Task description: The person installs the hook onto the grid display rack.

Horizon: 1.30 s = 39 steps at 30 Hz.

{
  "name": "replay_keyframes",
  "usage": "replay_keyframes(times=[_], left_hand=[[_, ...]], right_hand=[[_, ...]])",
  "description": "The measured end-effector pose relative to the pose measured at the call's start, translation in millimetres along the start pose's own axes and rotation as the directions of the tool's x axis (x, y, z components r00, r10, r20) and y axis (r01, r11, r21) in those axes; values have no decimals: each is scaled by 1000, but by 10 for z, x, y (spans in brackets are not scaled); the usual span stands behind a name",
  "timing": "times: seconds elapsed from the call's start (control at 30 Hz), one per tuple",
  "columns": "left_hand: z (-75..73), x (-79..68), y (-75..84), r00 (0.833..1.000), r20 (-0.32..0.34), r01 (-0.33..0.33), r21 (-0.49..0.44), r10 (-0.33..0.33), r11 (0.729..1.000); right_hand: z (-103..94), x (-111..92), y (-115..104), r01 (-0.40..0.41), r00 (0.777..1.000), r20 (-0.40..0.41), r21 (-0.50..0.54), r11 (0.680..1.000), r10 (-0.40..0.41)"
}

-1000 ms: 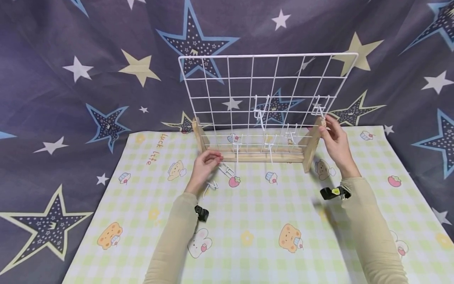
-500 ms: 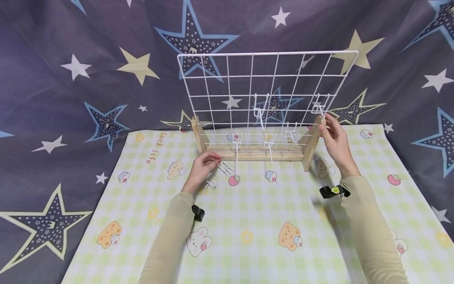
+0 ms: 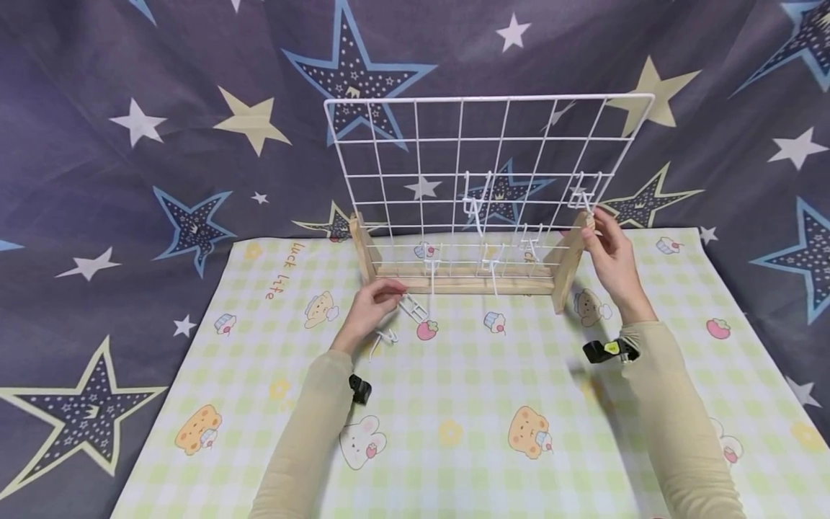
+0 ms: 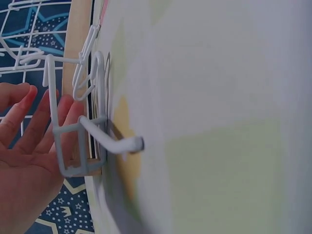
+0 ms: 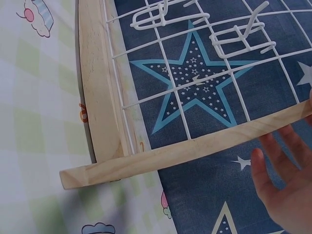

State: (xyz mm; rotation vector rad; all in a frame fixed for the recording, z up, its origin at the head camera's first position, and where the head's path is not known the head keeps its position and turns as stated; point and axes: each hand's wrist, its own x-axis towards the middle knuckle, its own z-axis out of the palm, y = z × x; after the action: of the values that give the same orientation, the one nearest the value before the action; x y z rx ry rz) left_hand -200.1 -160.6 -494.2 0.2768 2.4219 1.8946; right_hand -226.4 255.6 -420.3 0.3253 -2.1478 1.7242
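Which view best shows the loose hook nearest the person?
Left wrist: the hook is large in the foreground, its shape clear. Head shows it small on the tablecloth, near the left hand. Right wrist doesn't show it.

At lower right, the right hand (image 5: 286, 187) touches a wooden side piece (image 5: 161, 154) slanting up from lower left. Above spreads a white wire grid (image 5: 174, 89), 2 white hooks (image 5: 250, 23) on it near the top. A wooden base bar (image 5: 97, 73) runs down left of centre.
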Motion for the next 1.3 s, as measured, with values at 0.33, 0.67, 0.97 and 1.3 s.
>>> replay_keyframes(times=[0.33,0.67,0.97,1.3], left_hand=[[-68,-112,6,998,-8,60,110,-60,992],[-75,-138,113,981,181,33,216,-74,976],[-3,-67,93,980,196,-4,213,-38,977],[40,-27,64,993,97,43,220,-66,974]], right_hand=[[10,-6,-1,-8,1000,-7,9,1000,8],[14,-16,-12,-12,1000,-4,8,1000,12],[7,-21,-5,-14,1000,-3,23,1000,14],[14,-14,14,-24,1000,1,3,1000,24]])
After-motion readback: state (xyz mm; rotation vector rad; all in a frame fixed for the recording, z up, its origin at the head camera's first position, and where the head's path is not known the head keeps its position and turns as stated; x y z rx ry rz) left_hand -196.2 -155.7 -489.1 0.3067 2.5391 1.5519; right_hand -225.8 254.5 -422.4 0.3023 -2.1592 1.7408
